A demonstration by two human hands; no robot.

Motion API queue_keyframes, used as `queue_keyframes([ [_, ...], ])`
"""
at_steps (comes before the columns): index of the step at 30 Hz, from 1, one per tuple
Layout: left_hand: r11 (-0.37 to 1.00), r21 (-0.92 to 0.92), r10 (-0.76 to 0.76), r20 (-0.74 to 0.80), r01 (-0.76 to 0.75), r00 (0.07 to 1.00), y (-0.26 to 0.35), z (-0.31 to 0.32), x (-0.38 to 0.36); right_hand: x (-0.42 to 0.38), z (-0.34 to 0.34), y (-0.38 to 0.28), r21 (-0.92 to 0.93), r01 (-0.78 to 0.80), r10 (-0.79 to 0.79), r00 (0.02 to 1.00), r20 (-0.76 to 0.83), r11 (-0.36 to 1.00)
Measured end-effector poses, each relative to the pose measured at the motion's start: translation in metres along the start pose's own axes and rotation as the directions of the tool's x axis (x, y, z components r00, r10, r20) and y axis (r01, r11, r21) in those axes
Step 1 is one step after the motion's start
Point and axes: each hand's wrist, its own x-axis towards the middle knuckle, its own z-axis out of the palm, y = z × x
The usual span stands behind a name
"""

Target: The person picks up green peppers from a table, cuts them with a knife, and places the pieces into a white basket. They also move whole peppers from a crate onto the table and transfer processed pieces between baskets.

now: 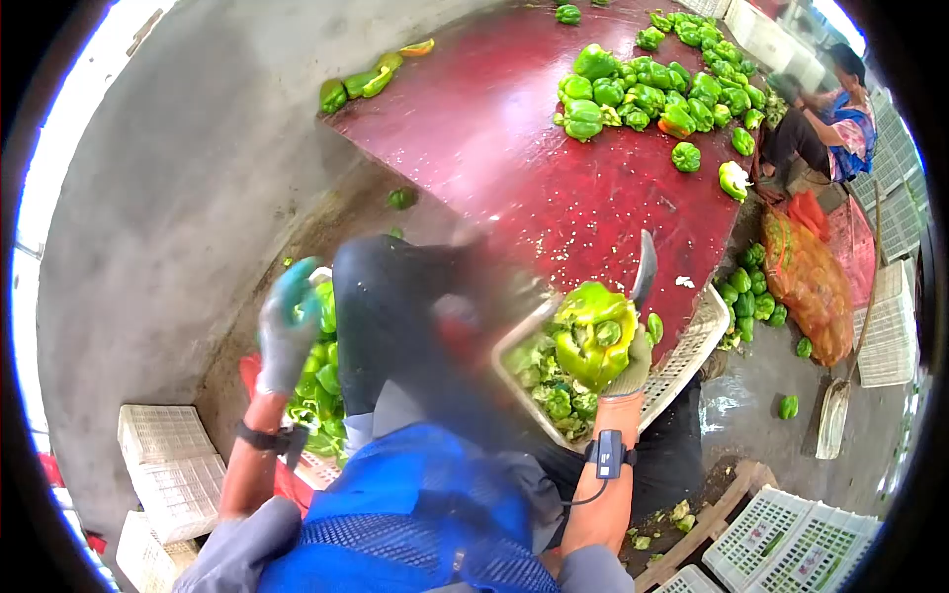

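Observation:
My right hand [630, 368], in a pale glove, is closed around a knife whose curved blade [646, 269] points up and away. A cut-open green bell pepper [591, 346] lies against that hand's fingers, over a white plastic basket [700, 341] with pepper cores and scraps [556, 398] in it. My left hand [285, 331], in a grey glove with teal fingers, is raised on the left, its fingers smeared by motion. Right beside it are several green peppers [321, 395] in a container partly hidden by my leg.
A red board [474, 128] bears a heap of green peppers [657, 89] at its far end. Another person [840, 124] sits at the far right, near a filled orange mesh sack [806, 282]. White crates [173, 474] stand at the left, with others [776, 544] at lower right.

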Motion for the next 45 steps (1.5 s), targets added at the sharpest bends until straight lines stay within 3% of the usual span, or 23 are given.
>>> queue_keyframes([
  [1, 0.996, -0.029, 0.085, 0.131, -0.081, 0.988, 0.039, 0.019, 0.009, -0.006, -0.004, 0.004, 0.031, -0.045, 0.047, 0.998, -0.034, 0.998],
  [3, 0.887, -0.176, 0.462, 0.300, -0.427, 0.835, 0.101, 0.065, 0.024, -0.003, -0.060, 0.015, -0.274, -0.042, 0.025, 0.998, -0.065, 0.961],
  [5, 0.809, -0.407, 0.573, 0.388, -0.423, 0.722, 0.133, 0.121, 0.034, -0.024, -0.002, 0.022, -0.483, -0.038, -0.026, 0.992, -0.124, 0.875],
  [6, 0.802, -0.483, 0.579, 0.483, -0.352, 0.657, 0.145, 0.149, 0.037, -0.030, 0.044, 0.024, -0.421, -0.101, 0.040, 0.988, -0.152, 0.901],
  [7, 0.793, -0.546, 0.587, 0.567, -0.271, 0.578, 0.154, 0.176, 0.040, -0.025, 0.028, 0.028, -0.671, 0.020, -0.027, 1.000, 0.000, 0.741],
  [9, 0.811, -0.522, 0.585, 0.738, -0.266, 0.335, 0.163, 0.214, 0.048, -0.020, 0.029, 0.027, -0.922, 0.096, -0.128, 0.990, 0.051, 0.375],
  [10, 0.800, -0.552, 0.600, 0.751, -0.236, 0.275, 0.170, 0.230, 0.049, -0.021, 0.028, 0.026, -0.920, 0.088, -0.140, 0.990, 0.037, 0.381],
  [11, 0.801, -0.553, 0.598, 0.759, -0.229, 0.257, 0.172, 0.242, 0.050, -0.024, 0.028, 0.024, -0.757, -0.047, -0.119, 0.979, -0.163, 0.652],
  [12, 0.810, -0.526, 0.582, 0.773, -0.258, 0.250, 0.171, 0.254, 0.051, -0.027, 0.027, 0.021, -0.498, -0.143, -0.040, 0.940, -0.338, 0.855],
  [16, 0.789, -0.506, 0.595, 0.769, -0.348, 0.232, 0.157, 0.296, 0.044, -0.035, 0.046, 0.002, -0.329, -0.237, 0.071, 0.893, -0.445, 0.914],
  [17, 0.787, -0.504, 0.598, 0.764, -0.356, 0.243, 0.154, 0.303, 0.042, -0.033, 0.027, -0.001, -0.321, -0.238, 0.072, 0.889, -0.453, 0.916],
  [19, 0.815, -0.487, 0.570, 0.774, -0.314, 0.277, 0.148, 0.316, 0.033, -0.023, 0.008, -0.009, -0.638, -0.231, 0.015, 0.946, -0.325, 0.735],
  [21, 0.839, -0.470, 0.540, 0.783, -0.273, 0.310, 0.146, 0.320, 0.026, -0.026, 0.002, -0.010, -0.610, -0.252, -0.033, 0.908, -0.417, 0.751],
  [23, 0.916, -0.397, 0.392, 0.857, -0.059, 0.334, 0.149, 0.319, 0.024, -0.026, 0.000, -0.022, -0.745, -0.319, -0.074, 0.894, -0.441, 0.586],
  [24, 0.917, -0.395, 0.391, 0.859, -0.057, 0.332, 0.153, 0.317, 0.023, -0.021, -0.032, -0.024, -0.890, -0.167, -0.140, 0.959, -0.247, 0.424],
  [26, 0.948, -0.319, 0.275, 0.841, 0.017, 0.466, 0.160, 0.314, 0.022, -0.029, 0.029, -0.044, -0.843, -0.174, -0.174, 0.938, -0.299, 0.509],
  [27, 0.948, -0.318, 0.274, 0.840, 0.016, 0.468, 0.160, 0.316, 0.021, -0.030, 0.051, -0.051, -0.790, -0.172, -0.202, 0.915, -0.349, 0.588],
  [29, 0.813, -0.371, 0.021, 0.790, 0.450, 0.613, 0.159, 0.322, 0.018, -0.031, 0.045, -0.068, -0.826, -0.193, -0.201, 0.917, -0.343, 0.529],
  [30, 0.743, -0.392, -0.022, 0.796, 0.543, 0.605, 0.169, 0.316, 0.023, -0.028, 0.048, -0.073, -0.794, -0.190, -0.183, 0.918, -0.353, 0.577],
  [34, 0.510, -0.580, -0.023, 0.729, 0.635, 0.684, 0.171, 0.329, 0.025, -0.004, 0.054, -0.065, -0.763, -0.101, -0.291, 0.886, -0.361, 0.638],
  [39, 0.525, -0.629, 0.090, 0.711, 0.573, 0.698, 0.173, 0.337, 0.025, 0.037, 0.057, -0.064, -0.585, -0.087, -0.263, 0.834, -0.485, 0.806],
  [42, 0.679, -0.547, 0.154, 0.758, 0.489, 0.634, 0.178, 0.329, 0.032, 0.056, 0.070, -0.095, -0.656, -0.140, -0.279, 0.825, -0.492, 0.742],
  [45, 0.706, -0.446, 0.107, 0.835, 0.550, 0.540, 0.179, 0.320, 0.043, 0.086, 0.065, -0.119, -0.749, -0.121, -0.324, 0.848, -0.419, 0.652],
])
